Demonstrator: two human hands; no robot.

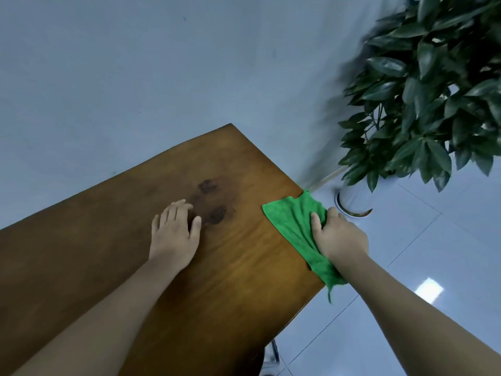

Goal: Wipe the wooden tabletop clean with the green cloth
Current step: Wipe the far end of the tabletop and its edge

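A plain, pale blue-grey wall (pixel 135 63) rises behind the far edge of the worktop (pixel 108 240). Past the worktop's far right corner, a pale skirting strip (pixel 326 178) runs along the foot of the wall. The floor (pixel 439 240) is glossy pale tile with thin dark joints, and one tile carries a bright square reflection (pixel 429 290) of a light. A dark-leaved plant (pixel 423 90) stands on the floor in a shiny pot (pixel 355 199) near that corner.

Head camera looks down, close above the wooden tabletop (pixel 233 261); frame tilted
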